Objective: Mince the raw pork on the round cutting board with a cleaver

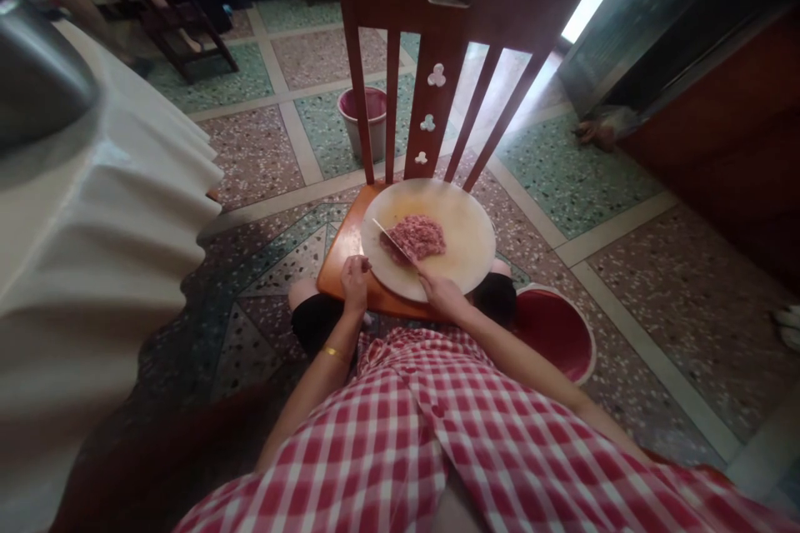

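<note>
A heap of minced meat (427, 235) lies in the middle of a round, pale cutting board (470, 225). The board rests on the seat of a wooden chair (345, 243) in front of me. With my right hand (442, 291) I grip a knife (393, 241), its blade slanting up to the left along the meat's left edge and seen nearly edge-on. My left hand (355, 276) is closed beside the board's left rim, over the chair seat. What its curled fingers hold, if anything, is too small to tell.
The chair's slatted back (431, 100) rises beyond the board. One bucket (362, 121) stands behind the chair; a red basin or bucket (556, 333) sits by my right knee. At left is a cloth-covered table (125, 208) bearing a metal pot (41, 71). A dark wooden chair (178, 25) stands farther back.
</note>
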Demonstrator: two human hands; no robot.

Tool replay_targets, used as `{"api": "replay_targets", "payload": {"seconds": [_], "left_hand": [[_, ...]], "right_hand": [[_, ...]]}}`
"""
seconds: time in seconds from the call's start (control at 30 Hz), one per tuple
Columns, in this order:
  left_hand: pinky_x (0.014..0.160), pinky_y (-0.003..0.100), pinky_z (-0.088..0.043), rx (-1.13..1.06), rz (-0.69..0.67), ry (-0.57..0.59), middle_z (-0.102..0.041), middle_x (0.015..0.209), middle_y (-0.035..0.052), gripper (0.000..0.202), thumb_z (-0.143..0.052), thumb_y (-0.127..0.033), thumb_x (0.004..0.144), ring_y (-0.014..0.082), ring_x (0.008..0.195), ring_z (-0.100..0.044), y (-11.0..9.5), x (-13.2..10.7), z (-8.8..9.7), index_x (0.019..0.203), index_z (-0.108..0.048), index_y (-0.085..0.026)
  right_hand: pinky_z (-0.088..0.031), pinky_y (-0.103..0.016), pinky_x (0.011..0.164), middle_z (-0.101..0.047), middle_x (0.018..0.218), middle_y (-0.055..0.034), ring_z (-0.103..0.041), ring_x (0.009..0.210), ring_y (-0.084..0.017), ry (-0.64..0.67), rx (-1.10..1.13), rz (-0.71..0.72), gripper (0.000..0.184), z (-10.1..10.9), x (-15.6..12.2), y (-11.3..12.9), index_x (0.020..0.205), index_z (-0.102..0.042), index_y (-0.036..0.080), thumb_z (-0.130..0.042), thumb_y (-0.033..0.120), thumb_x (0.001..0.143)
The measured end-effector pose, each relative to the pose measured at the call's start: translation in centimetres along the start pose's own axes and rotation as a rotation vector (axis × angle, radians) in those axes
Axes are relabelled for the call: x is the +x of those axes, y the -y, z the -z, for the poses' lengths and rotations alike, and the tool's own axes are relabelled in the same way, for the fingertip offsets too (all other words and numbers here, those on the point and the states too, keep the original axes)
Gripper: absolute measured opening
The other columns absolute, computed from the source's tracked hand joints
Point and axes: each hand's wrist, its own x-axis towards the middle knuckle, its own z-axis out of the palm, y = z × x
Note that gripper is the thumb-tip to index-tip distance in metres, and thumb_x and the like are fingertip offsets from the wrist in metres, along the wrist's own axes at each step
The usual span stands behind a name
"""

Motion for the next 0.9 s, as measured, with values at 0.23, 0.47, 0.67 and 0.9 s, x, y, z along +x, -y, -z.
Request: {"api": "replay_targets", "payload": {"seconds": [0.23, 0.47, 0.67, 0.9], "left_hand": [[0.060, 0.024, -0.041, 0.010, 0.019, -0.025, -0.053, 0.065, 0.0012, 0.034, -0.042, -0.044, 0.082, 0.0106, 0.061, -0.051, -0.5, 0.5, 0.6, 0.074, -0.058, -0.016], [0.061, 0.024, -0.042, 0.016, 0.014, -0.034, -0.053, 0.067, 0.0016, 0.033, -0.041, -0.043, 0.083, 0.0105, 0.062, -0.050, -0.7, 0.3, 0.7, 0.073, -0.058, -0.016], [0.062, 0.024, -0.042, 0.011, 0.014, -0.043, -0.054, 0.066, 0.0015, 0.032, -0.042, -0.043, 0.083, 0.0102, 0.061, -0.050, -0.7, 0.6, 0.3, 0.073, -0.057, -0.016], [0.062, 0.024, -0.043, 0.020, 0.040, 0.014, -0.054, 0.066, 0.0017, 0.034, -0.043, -0.047, 0.081, 0.0113, 0.062, -0.052, -0.1, 0.1, -1.0, 0.074, -0.056, -0.017]], "right_hand": [[-0.044, -0.029, 0.087, -0.058, 0.121, -0.0055, -0.055, 0.108, -0.019, -0.120, 0.279, 0.117, 0.049, 0.0, -1.9, 0.2, 0.141, -0.026, 0.023, -0.029, 0.029, 0.093], [-0.045, -0.030, 0.077, -0.066, 0.100, -0.0091, -0.063, 0.086, -0.021, 0.036, -0.008, -0.008, 0.050, -2.8, -0.7, 0.8, 0.141, -0.025, 0.026, -0.034, 0.028, 0.092], [-0.047, -0.028, 0.069, -0.067, 0.090, -0.0077, -0.063, 0.073, -0.019, -0.037, 0.168, -0.172, 0.053, -0.2, 2.2, -1.1, 0.142, -0.024, 0.024, -0.036, 0.027, 0.090], [-0.038, -0.018, 0.035, -0.045, 0.057, 0.0067, -0.041, 0.035, -0.007, 0.030, 1.045, -0.447, 0.051, 1.7, 1.9, -4.9, 0.140, -0.020, 0.032, -0.032, 0.034, 0.091]]}}
